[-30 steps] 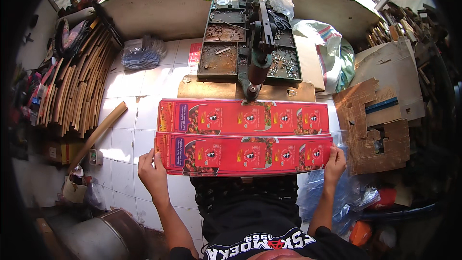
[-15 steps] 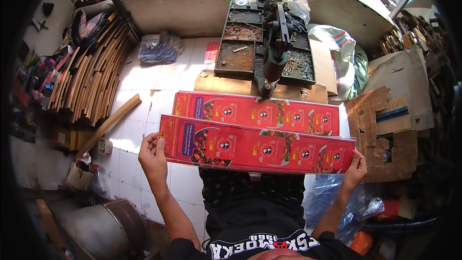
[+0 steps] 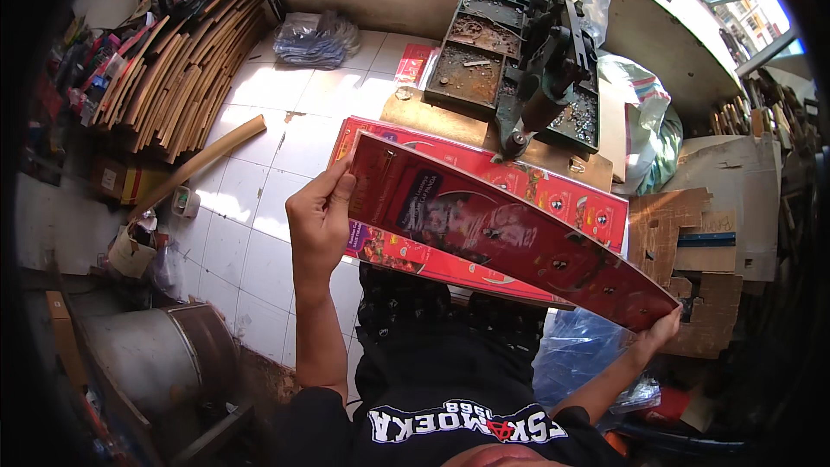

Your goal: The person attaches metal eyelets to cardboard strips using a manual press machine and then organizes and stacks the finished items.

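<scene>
I hold a long red printed sheet (image 3: 493, 225) with food pictures, raised and tilted, its right end lower and nearer me. My left hand (image 3: 318, 212) pinches its left end between thumb and fingers. Its lower right corner is gripped by my right hand (image 3: 659, 335). Beneath it lie more red printed sheets of the same kind: a far one (image 3: 596, 212) reaches under the head of a hand press (image 3: 543, 108), and a nearer one (image 3: 393, 251) shows below the raised sheet. The raised sheet covers much of both.
Green compartment trays (image 3: 467, 73) with small metal parts flank the press. Cardboard strips (image 3: 186, 60) are stacked at far left, near a bundle of clear plastic (image 3: 316, 39). Cut cardboard (image 3: 692, 268) and a white sack (image 3: 640, 112) lie right. A metal drum (image 3: 164, 359) stands near left.
The red sheet has been lifted off the lower ones and tilted, left end up and right end down. Both hands moved with it. The whole view has shifted and turned slightly.
</scene>
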`<act>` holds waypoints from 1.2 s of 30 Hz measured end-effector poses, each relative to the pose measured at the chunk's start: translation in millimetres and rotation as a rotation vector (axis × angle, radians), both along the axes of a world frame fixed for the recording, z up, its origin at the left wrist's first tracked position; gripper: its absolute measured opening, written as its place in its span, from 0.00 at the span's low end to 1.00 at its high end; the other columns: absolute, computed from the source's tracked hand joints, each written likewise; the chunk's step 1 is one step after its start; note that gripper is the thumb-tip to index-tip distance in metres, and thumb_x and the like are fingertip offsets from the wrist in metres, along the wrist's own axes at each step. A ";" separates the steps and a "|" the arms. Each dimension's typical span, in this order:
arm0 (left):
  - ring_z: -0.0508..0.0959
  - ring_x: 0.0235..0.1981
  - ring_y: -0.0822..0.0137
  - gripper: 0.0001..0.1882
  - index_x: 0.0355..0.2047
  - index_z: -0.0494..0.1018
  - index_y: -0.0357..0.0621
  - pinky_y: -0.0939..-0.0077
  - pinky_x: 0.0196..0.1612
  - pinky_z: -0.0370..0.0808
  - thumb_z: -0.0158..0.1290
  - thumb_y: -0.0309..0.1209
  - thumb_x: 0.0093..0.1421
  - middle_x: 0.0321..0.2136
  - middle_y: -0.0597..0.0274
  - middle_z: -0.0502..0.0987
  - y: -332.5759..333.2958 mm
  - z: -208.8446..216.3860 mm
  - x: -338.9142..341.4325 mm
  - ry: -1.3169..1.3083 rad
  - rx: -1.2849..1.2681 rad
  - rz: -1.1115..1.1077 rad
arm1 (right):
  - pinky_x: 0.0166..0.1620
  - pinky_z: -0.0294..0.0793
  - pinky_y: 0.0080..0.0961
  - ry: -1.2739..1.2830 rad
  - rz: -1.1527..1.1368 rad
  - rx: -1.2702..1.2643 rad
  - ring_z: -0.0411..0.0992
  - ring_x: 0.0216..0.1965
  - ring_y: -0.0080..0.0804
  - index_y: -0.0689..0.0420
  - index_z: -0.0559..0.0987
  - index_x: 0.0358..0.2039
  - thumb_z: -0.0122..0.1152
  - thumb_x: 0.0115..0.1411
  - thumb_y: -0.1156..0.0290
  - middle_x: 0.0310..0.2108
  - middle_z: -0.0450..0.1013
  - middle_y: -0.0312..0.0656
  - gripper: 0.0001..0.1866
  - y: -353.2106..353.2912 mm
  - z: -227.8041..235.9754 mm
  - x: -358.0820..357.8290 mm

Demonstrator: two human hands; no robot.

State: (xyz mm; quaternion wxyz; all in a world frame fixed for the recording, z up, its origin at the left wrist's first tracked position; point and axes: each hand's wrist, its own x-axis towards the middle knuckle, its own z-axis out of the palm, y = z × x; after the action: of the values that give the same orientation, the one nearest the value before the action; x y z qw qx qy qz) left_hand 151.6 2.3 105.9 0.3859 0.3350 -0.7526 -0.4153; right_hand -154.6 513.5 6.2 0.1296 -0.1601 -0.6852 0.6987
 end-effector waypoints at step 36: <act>0.76 0.49 0.69 0.24 0.62 0.60 0.49 0.68 0.47 0.80 0.51 0.28 0.67 0.51 0.61 0.71 67.1 -57.6 -98.9 0.509 1.144 -0.618 | 0.51 0.74 0.33 -0.327 1.226 0.056 0.75 0.42 0.33 0.62 0.74 0.32 0.52 0.70 0.56 0.42 0.75 0.46 0.20 -78.4 47.6 96.4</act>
State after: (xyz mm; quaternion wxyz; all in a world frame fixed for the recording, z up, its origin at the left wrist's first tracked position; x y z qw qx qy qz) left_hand 52.7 69.5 48.3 0.1775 0.1486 -0.3624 -0.9028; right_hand -58.3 435.1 53.8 -0.3962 0.1599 -0.6812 0.5945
